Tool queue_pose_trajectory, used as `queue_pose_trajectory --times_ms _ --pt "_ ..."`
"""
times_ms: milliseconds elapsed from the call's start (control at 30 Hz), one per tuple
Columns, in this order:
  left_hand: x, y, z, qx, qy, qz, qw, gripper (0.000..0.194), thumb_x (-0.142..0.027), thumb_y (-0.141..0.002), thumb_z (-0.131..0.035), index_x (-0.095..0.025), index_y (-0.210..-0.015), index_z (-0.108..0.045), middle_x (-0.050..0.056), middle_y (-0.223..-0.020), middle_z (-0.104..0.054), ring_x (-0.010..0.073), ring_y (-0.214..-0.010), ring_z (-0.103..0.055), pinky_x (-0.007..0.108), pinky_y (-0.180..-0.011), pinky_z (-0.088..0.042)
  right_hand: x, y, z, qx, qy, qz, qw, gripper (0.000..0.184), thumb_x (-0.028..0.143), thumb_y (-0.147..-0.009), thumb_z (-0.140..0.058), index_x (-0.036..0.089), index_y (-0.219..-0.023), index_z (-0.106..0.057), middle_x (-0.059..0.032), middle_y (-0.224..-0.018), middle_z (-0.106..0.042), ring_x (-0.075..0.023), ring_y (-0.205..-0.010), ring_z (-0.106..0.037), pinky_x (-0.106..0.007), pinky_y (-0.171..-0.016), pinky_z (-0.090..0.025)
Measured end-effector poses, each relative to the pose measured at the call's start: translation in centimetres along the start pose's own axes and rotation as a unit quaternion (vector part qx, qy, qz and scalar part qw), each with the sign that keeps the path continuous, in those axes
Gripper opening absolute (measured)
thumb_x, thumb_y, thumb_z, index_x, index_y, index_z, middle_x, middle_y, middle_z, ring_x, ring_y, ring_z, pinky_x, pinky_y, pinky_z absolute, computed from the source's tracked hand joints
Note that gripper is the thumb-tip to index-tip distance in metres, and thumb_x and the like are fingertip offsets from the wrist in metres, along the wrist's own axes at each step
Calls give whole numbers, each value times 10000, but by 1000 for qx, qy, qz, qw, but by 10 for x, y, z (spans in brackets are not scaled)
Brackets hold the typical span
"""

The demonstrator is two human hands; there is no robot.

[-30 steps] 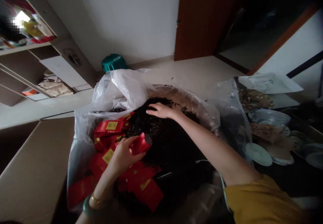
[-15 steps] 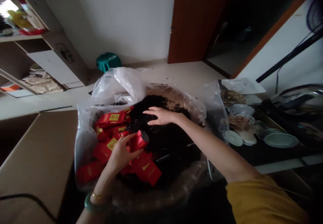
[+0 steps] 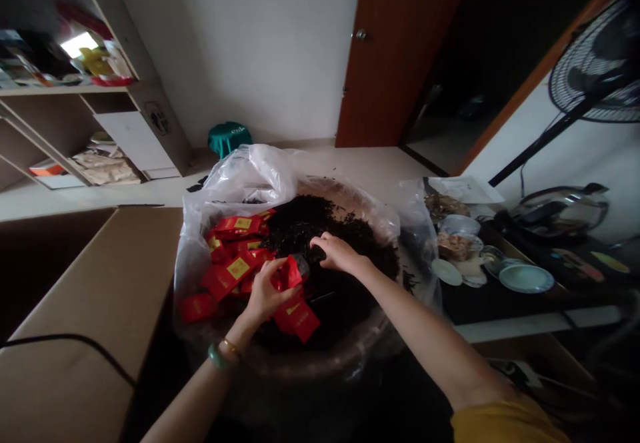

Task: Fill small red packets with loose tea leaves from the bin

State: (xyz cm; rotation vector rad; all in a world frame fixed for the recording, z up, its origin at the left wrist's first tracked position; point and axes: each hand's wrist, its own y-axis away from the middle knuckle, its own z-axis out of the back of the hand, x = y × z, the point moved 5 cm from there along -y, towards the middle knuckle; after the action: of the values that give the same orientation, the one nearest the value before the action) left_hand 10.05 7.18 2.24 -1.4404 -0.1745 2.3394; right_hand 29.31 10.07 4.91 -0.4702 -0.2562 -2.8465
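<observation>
My left hand [image 3: 266, 294], with a green bangle and a gold one on the wrist, grips a small red packet [image 3: 292, 272] between thumb and fingers. The packet's grey mouth faces right. Close to that mouth, my right hand [image 3: 339, 254] has its fingers curled together on a pinch of dark tea leaves. Below it, loose dark tea leaves [image 3: 300, 220] fill much of a round, plastic-lined basket [image 3: 325, 361]. Several other red packets [image 3: 220, 281] with yellow labels lie heaped on the basket's left side.
Clear plastic sheeting [image 3: 273, 170] rises over the basket's far rim. An opened cardboard box [image 3: 100, 283] stands left. On the right, a dark table [image 3: 465, 306] bears bowls and lids, including a pale dish [image 3: 527, 278]. Behind are a fan [image 3: 595, 63], a door [image 3: 385, 63] and shelves [image 3: 55, 90].
My right hand's spread fingers have closed on tea leaves and come nearer the packet's mouth. My left hand still holds the red packet. The whole view has shifted.
</observation>
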Motion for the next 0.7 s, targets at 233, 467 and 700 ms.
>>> queue_pose_trajectory --times_ms 233,467,700 --pt "-3 2 5 -29 -68 -24 997 680 -265 -705 -669 -204 -1326 -397 62 -1081 -614 154 -866 -631 305 -791 -537 -9 -5 9 -25 -207 -37 977 257 45 -613 -636 195 -821 -621 38 -706 -567 -100 -562 -549 -209 -527 -440" --pt "-19 -3 1 -15 -186 -119 975 407 -216 -747 -640 -226 -1130 -503 59 -1092 -567 184 -946 -612 291 -760 -531 20 11 35 32 -489 -5 871 251 176 -608 -674 191 -829 -557 49 -637 -587 -128 -613 -624 -209 -482 -515" --pt "-31 -6 -2 9 -203 -114 972 322 -218 -728 -641 -210 -1008 -484 62 -1065 -538 194 -896 -595 304 -694 -519 53 17 34 17 -566 -8 824 291 193 -609 -697 200 -865 -559 38 -725 -602 -122 -663 -628 -249 -567 -566"
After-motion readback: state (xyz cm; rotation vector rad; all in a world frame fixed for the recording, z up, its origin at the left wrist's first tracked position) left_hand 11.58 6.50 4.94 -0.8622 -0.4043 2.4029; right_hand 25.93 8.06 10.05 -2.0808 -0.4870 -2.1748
